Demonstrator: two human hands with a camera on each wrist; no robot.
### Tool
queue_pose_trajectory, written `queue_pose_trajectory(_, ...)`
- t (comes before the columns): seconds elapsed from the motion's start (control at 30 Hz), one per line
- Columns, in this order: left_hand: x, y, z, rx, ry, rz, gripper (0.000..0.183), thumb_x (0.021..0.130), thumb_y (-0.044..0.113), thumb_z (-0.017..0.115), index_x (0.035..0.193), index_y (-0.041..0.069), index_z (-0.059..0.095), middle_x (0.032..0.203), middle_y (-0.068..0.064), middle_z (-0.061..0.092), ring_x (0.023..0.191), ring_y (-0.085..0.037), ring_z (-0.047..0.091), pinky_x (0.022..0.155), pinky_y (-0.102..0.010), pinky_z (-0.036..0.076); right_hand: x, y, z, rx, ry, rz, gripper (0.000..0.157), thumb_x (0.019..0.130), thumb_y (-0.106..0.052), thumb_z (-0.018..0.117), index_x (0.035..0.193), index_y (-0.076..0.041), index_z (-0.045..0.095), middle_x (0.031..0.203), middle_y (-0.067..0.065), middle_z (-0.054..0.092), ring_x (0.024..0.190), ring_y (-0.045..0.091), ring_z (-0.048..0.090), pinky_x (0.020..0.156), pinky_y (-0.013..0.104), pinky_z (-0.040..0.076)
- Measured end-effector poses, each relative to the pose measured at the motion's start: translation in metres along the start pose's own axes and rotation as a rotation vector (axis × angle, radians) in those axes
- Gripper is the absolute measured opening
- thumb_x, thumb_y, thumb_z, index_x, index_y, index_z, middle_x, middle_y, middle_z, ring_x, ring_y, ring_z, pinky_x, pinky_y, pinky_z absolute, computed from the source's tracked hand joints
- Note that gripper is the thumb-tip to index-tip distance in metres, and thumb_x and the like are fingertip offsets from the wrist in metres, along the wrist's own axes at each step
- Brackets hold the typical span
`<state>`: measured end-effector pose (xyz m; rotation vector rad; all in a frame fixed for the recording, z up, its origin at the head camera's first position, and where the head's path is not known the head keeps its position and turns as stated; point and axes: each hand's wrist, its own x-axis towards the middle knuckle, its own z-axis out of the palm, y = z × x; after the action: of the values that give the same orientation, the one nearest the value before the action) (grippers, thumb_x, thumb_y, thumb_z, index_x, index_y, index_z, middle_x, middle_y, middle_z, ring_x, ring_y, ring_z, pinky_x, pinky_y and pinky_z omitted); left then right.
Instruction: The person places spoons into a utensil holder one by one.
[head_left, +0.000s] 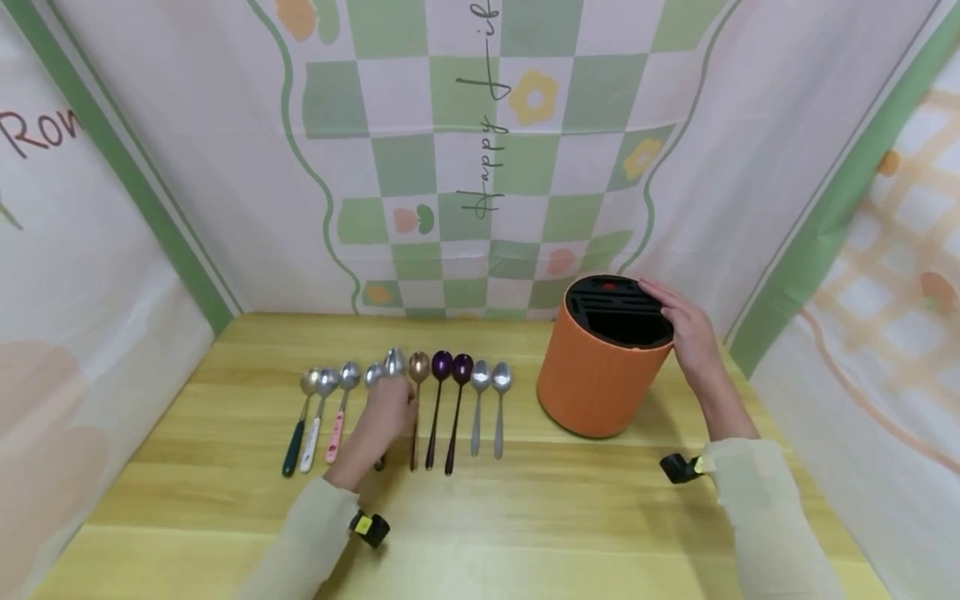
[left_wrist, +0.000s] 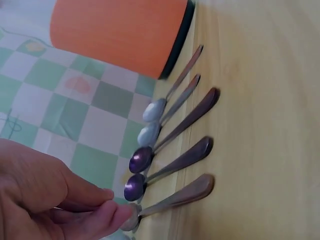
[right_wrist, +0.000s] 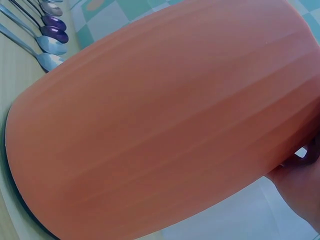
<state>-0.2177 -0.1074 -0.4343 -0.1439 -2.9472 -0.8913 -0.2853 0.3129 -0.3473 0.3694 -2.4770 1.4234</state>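
My left hand is over the middle of a row of spoons. Its thumb and fingers pinch a silver spoon, whose bowl sticks out beyond the knuckles; the hand hides most of the handle. Beside that hand lies a bronze spoon, seen too behind the fingertips in the left wrist view. My right hand rests on the right rim of an orange knife block, fingers straight along its edge. The block stands upright, with a black slotted top and one wide opening.
Left of my left hand are spoons with dark green, white and pink handles. To its right lie two purple spoons and two plain silver spoons. A patterned cloth hangs behind the wooden table.
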Motion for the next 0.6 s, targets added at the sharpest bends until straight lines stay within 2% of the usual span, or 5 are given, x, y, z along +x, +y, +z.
queue_pose_trajectory(0.13,0.010,0.001,-0.003,0.015,-0.081,-0.074,0.014,0.088,-0.001,0.066,0.074,0.000,0.068,0.064,-0.007,0.063,0.051,-0.014,0.054,0.042,-0.018,0.044,0.001,-0.001,0.000,0.011,-0.006,0.015,0.047,0.106,-0.013,0.026,0.147,-0.008,0.048,0.160,0.011,0.037,0.150,0.024,0.030,0.126,0.036,0.022)
queue_pose_trajectory(0.27,0.018,0.001,-0.003,0.003,-0.138,-0.142,0.021,0.088,0.000,0.067,0.067,0.003,0.062,0.063,-0.007,0.061,0.050,-0.014,0.052,0.043,-0.019,0.045,0.002,-0.002,0.001,0.018,-0.009,0.020,0.047,0.106,-0.013,0.026,0.147,-0.009,0.048,0.160,0.012,0.036,0.150,0.026,0.029,0.126,0.041,0.020)
queue_pose_trajectory(0.4,0.025,-0.001,0.002,0.037,-0.158,-0.178,0.020,0.084,0.002,0.072,0.070,0.005,0.059,0.065,-0.007,0.061,0.052,-0.015,0.054,0.046,-0.020,0.047,0.002,0.000,0.002,0.013,-0.003,0.007,0.048,0.104,-0.010,0.026,0.146,-0.007,0.049,0.158,0.016,0.037,0.150,0.030,0.030,0.126,0.043,0.021)
queue_pose_trajectory(0.6,0.029,-0.001,0.008,0.094,-0.144,-0.166,0.017,0.080,0.003,0.077,0.076,0.006,0.060,0.072,-0.007,0.061,0.055,-0.016,0.057,0.046,-0.021,0.048,0.001,0.003,0.000,-0.024,0.005,-0.015,0.048,0.105,-0.011,0.025,0.146,-0.008,0.049,0.158,0.017,0.038,0.149,0.030,0.031,0.125,0.045,0.021)
